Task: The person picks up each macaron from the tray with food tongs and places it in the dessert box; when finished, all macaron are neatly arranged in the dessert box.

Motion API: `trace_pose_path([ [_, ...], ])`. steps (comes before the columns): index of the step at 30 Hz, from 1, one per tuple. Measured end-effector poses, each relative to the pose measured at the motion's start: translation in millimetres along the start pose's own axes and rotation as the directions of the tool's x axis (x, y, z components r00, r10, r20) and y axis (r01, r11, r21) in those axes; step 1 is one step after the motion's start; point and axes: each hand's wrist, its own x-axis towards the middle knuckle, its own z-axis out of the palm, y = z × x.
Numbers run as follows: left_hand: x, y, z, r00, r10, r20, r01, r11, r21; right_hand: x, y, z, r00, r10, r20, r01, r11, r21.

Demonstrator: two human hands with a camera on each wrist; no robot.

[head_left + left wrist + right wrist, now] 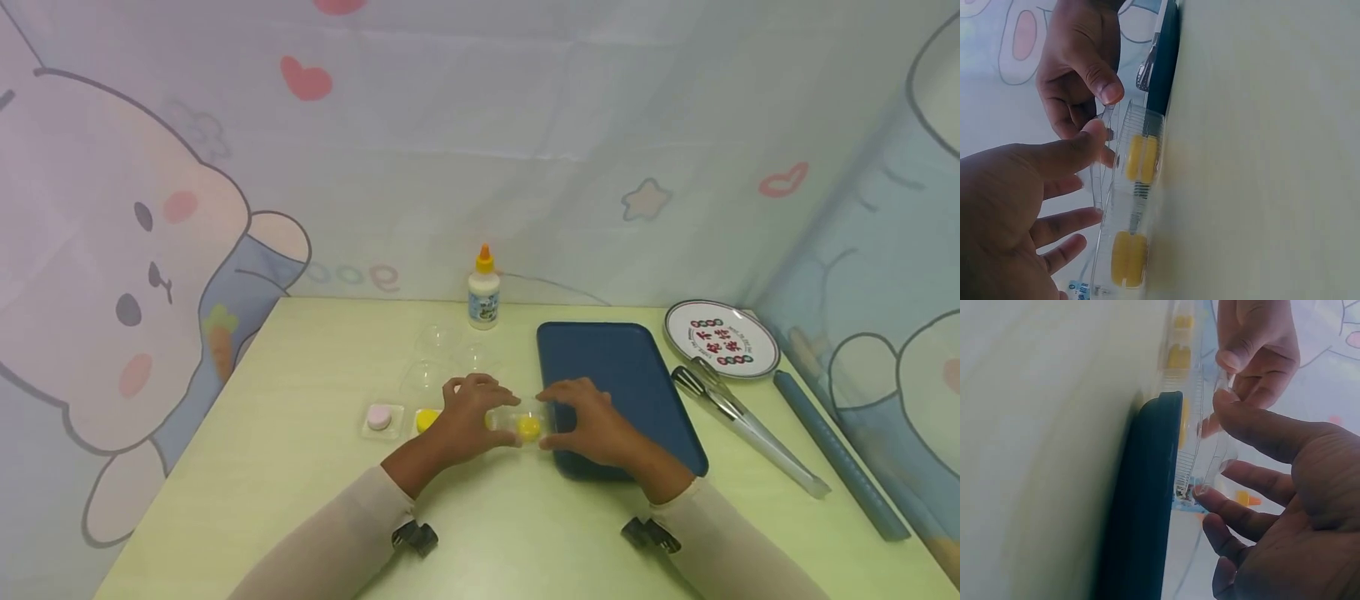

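Over at the back of the table (247, 467), a white bottle (483, 297) stands upright before the cartoon backdrop (480, 117). Off to the right lie a red-lettered plate (723, 337), metal tongs (767, 441) and, outermost, a long blue bar (841, 455).

- Place type: a screened desk area, suggesting a filming booth; the wider room is lying out of view, leaving home or studio undetermined.
- Enclosure: a printed backdrop (480, 125) is rising behind the pale desk (247, 467) and flanking both sides, displaying a cartoon animal (150, 242), hearts (306, 79) and a star (646, 201).
- Contents: a plate (757, 348), tongs (761, 436), a dark-blue tray (611, 367) and a nozzle-capped bottle (483, 296) are sharing the desk.
- Equipment: black devices (415, 538) are sitting at both sleeve cuffs.
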Motion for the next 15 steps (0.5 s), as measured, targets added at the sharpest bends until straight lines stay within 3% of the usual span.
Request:
trace_pose_path([
  [15, -1.1, -2.4, 5.6, 1.0, 0.008, 0.006, -0.008, 1.0, -0.001, -0.2, 7.7, 4.2, 1.0, 0.001, 0.002, -0.001, 1.0, -0.019],
])
